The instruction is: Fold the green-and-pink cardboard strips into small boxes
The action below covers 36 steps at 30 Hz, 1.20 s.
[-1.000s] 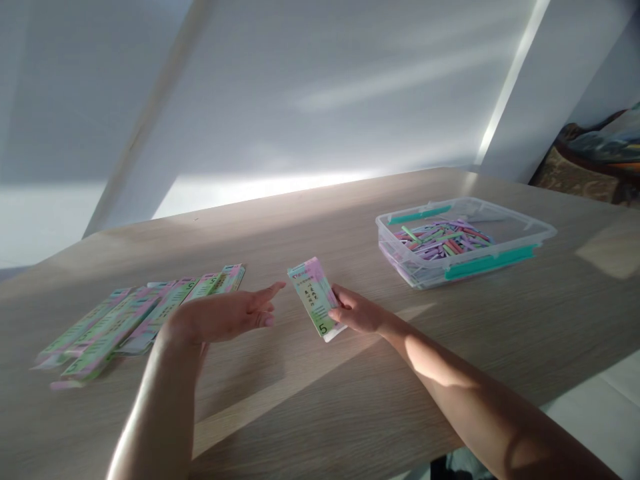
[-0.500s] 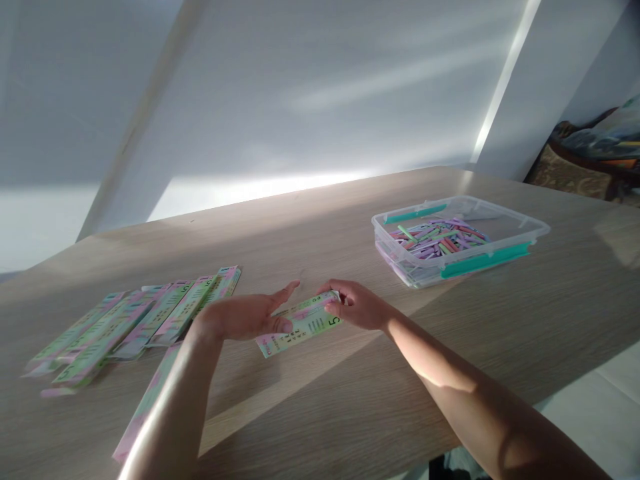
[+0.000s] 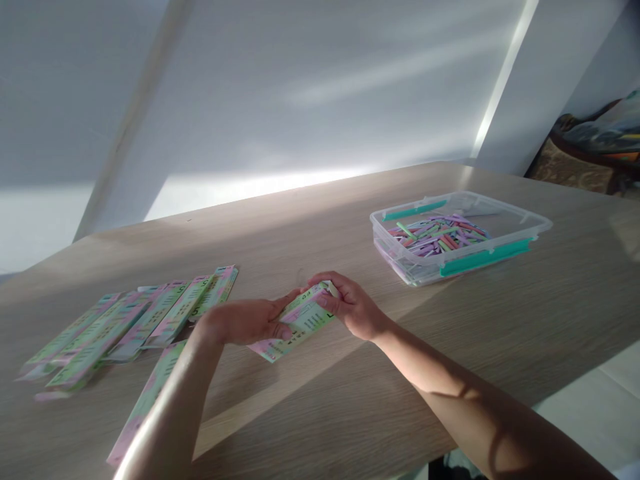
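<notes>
Green-and-pink paper strip point(image 3: 305, 319), bowed into a curve, is held between the curled fingers of the left hand point(image 3: 245, 322) and right hand point(image 3: 350, 305), with other strips point(image 3: 125, 327) just left and a plastic box point(image 3: 415, 270) well off right.

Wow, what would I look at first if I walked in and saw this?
Your eye would go first to the printed green-and-pink paper strip, held between the left hand and the right hand near the middle of the wooden table. To the left lies a row of matching strips. To the right sits a clear plastic box with teal clips, holding lots of colourful paper sticks.
</notes>
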### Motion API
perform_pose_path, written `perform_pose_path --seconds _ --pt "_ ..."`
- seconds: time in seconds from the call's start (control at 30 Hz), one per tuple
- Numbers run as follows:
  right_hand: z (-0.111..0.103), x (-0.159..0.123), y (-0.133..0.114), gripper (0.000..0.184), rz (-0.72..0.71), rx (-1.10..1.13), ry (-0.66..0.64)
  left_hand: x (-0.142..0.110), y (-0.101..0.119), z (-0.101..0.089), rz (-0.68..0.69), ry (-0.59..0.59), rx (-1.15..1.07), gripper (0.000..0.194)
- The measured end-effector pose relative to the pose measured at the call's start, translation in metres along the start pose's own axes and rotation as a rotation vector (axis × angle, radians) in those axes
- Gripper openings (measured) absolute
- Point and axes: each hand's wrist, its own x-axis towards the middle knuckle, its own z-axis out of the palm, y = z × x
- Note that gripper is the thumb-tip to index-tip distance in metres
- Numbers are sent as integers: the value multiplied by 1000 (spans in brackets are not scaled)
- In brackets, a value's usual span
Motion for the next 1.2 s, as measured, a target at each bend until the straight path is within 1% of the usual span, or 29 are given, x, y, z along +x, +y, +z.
perform_pose_path --seconds 0.1,0.2,0.3,0.43,0.5,0.63,0.73,0.87,1.07,1.13,1.2 --pt "6 -2 -1 35 38 18 36 -1 2 0 9 -39 -57 89" --pt "9 -4 2 38 78 115 55 -4 1 -1 35 -30 -72 90" --pt "12 -5 5 33 85 191 75 -6 -1 -1 75 -9 -95 88" --pt "14 -7 4 29 107 217 99 -8 -3 -2 37 -39 -152 91" --pt "14 -7 2 32 133 278 69 -11 -3 -4 52 -53 -194 92" --pt "12 -5 0 43 180 445 -45 -19 0 -10 140 -48 -285 93" --pt "13 -5 0 45 187 503 -60 -22 1 -12 162 -40 -309 92" --pt "14 -6 1 46 190 512 -41 -24 -1 -11 168 -36 -324 92" --pt "14 -7 4 47 196 430 -27 -23 1 -11 212 -42 -363 92" --pt "15 -8 6 48 198 387 -19 -22 3 -11 192 -39 -363 91" --pt "17 -9 8 48 166 305 2 -22 3 -10 152 -42 -349 89"
